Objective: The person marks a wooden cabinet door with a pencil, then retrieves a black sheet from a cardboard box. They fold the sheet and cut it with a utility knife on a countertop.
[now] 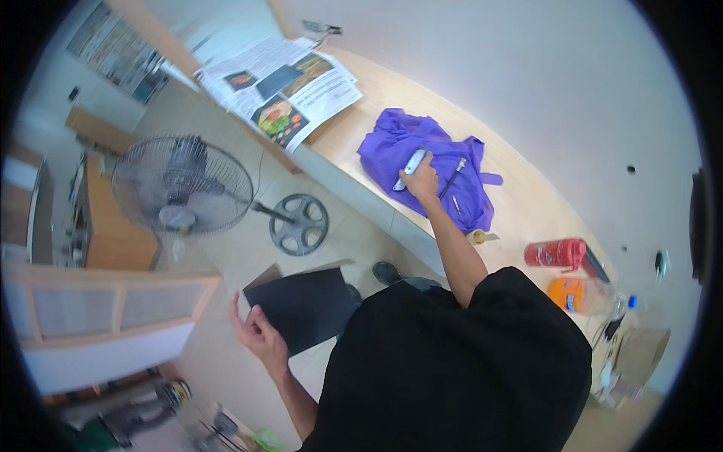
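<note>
My right hand [423, 181] is closed around a light grey utility knife [409, 170], over a crumpled purple cloth bag [471, 202] on the long wooden counter. Beside that hand, a thin dark tool with a metal end [454, 176] and a smaller slim piece [456, 203] lie on the bag. Low on the left, my left hand [261, 337] grips the edge of a flat black sheet [312, 307], one finger sticking up. Brownish edges [263, 276] show behind the sheet; I cannot tell whether they belong to it.
Printed food-picture sheets [294, 90] cover the counter's far left end. A pedestal fan [184, 184] stands on the floor at left. To the right are a red bottle [553, 253], an orange-filled container [568, 294], a blue-capped bottle [621, 313] and a cardboard box [642, 354].
</note>
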Demonstrator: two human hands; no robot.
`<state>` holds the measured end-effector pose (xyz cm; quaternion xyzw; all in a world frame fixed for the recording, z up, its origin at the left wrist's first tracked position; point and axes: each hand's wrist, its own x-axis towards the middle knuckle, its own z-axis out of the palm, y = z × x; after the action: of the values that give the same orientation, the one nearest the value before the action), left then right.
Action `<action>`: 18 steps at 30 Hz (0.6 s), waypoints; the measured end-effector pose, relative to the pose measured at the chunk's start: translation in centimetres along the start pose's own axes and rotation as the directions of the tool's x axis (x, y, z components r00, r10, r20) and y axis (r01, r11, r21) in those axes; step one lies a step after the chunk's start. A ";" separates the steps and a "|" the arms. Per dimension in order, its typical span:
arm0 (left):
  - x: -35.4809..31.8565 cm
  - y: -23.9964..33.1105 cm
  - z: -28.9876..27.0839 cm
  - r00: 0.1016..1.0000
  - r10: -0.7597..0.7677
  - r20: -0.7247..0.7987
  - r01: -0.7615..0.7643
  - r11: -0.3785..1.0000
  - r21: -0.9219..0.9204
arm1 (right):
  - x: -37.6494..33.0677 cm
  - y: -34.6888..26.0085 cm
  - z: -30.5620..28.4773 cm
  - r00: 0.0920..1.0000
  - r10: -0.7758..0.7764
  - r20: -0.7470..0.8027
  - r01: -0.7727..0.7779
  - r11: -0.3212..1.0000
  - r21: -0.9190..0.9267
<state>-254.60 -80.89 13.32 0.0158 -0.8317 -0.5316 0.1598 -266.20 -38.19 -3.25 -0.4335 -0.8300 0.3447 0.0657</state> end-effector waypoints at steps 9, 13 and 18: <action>14.6 -1.7 8.8 0.742 0.206 0.638 0.063 0.926 -0.372 | 0.3 3.4 0.1 0.983 0.144 0.117 -0.184 0.827 0.532; 18.2 -2.8 12.2 0.499 0.120 0.858 0.461 0.802 -0.380 | -4.5 4.1 -2.6 0.972 0.158 0.172 -0.228 0.483 0.845; 21.8 -3.1 14.5 0.414 0.142 0.899 0.449 0.828 -0.337 | -11.4 1.9 -7.4 0.986 0.082 0.146 -0.159 0.193 0.968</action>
<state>-279.85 -73.75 10.43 -0.2348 -0.5963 -0.6764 -0.3631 -254.93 -42.34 3.33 -0.3475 -0.3912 0.8077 0.2717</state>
